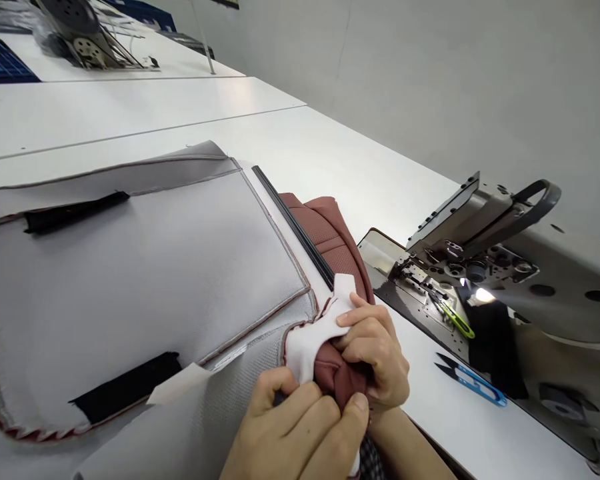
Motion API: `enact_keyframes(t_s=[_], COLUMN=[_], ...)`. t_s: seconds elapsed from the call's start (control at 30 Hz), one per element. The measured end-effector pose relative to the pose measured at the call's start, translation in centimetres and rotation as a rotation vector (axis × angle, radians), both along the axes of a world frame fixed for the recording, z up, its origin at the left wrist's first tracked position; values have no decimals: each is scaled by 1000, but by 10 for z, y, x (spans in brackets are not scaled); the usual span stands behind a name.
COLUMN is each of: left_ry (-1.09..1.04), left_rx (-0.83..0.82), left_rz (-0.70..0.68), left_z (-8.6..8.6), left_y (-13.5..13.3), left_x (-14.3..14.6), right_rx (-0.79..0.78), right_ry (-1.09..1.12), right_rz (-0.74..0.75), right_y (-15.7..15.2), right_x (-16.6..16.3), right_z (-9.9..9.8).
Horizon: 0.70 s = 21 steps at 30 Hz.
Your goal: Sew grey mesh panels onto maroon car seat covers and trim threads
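Note:
A large seat cover point(180, 260) lies with its grey backing up, its seams edged in dark red thread. My left hand point(305, 427) is closed on the near corner of this cover, fingers curled over the fabric. Just beyond it, my right hand point(375, 353) pinches the white-backed edge point(305, 347) of the same corner. Between the two hands, a bunched fold of the reddish-brown outer face point(337, 377) shows. Some fingertips are hidden in the folds. A long black strip point(295, 227) runs along the cover's right side, beside more reddish-brown panel point(325, 233).
To the right stands a sewing machine point(480, 267) with its lamp lit. Yellow-green thread snips point(455, 317) lie on its bed, and blue thread snips point(473, 383) on the white table point(380, 160). Another machine point(93, 40) and a blue crate point(5, 60) are far left.

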State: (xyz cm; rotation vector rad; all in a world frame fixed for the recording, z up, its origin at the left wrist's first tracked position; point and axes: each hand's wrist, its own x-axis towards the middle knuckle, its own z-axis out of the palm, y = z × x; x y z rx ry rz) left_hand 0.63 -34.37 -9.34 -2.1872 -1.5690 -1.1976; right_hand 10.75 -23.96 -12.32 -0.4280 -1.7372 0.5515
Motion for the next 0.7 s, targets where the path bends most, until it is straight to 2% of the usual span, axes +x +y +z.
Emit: enact_keyframes(t_s=[0.1, 0.17, 0.23, 0.3, 0.37, 0.43, 0.5, 0.6, 0.67, 0.7], left_ry=[-69, -84, -154, -321, -532, -732, -908, -998, -1025, -1073], left_rx=[38, -94, -333, -689, -1039, -1296, -1485, -1670, -1697, -1707], left_rz=[-12, -47, -113, -200, -287, -352, -417, -523, -573, -580], left_z=[-8, -4, 7, 22, 35, 42, 42, 29, 16, 8], left_y=[4, 6, 10, 17, 28, 40, 50, 58, 59, 58], left_x=[-8, -20, -35, -49, -58, -60, -56, -42, -31, -26], right_rx=[108, 132, 47, -99, -297, -511, -658, -687, -601, -518], right_ry=[-214, -425, -604, -747, -856, -910, -895, -733, -547, -454], right_rz=[141, 268, 389, 564, 759, 846, 825, 667, 446, 275], right_y=[8, 18, 31, 45, 58, 66, 67, 61, 58, 58], right_x=[14, 26, 36, 42, 42, 35, 24, 13, 21, 32], right_z=[10, 21, 35, 50, 62, 67, 67, 58, 50, 45])
